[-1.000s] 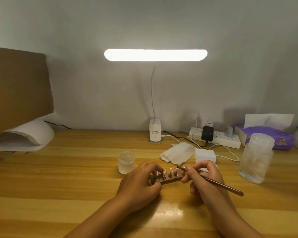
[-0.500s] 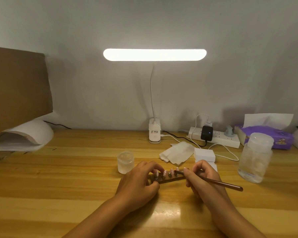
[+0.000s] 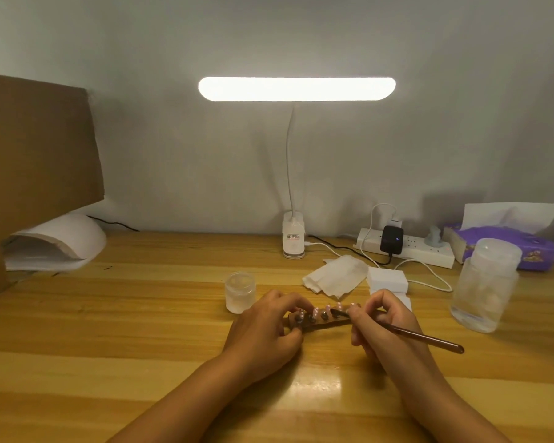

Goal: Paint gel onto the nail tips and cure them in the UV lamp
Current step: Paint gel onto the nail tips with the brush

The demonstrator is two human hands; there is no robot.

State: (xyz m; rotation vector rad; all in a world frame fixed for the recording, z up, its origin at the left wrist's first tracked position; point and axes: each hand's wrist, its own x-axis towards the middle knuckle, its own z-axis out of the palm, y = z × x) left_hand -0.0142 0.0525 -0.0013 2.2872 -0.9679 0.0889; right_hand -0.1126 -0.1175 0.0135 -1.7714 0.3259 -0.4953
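Wooden bench (image 3: 125, 314) carries everything. At its near middle the left hand (image 3: 263, 330) grips the left end of a brown holder (image 3: 328, 322), fingers curled over the top and thumb at the front edge. A row of pale pink tips (image 3: 316, 312) stands along the holder. The right hand (image 3: 384, 327) pinches a brown brush (image 3: 429, 339) like a pen. Its handle points to four o'clock and its bristle end lies among the tips toward the holder's right end, though whether it touches one I cannot tell. From the holder, a small clear jar (image 3: 240, 292) stands near at ten o'clock. The white UV lamp (image 3: 71, 238) sits well apart, also toward ten o'clock, under a leaning cardboard sheet (image 3: 36, 161). A lit desk lamp (image 3: 296, 88) rises at twelve. A crumpled wipe (image 3: 336, 278) and a white pad stack (image 3: 387, 278) lie at one o'clock, with a power strip (image 3: 406, 251) behind them. A clear bottle (image 3: 486, 286) stands at three, and a purple tissue pack (image 3: 506, 247) sits beyond it.
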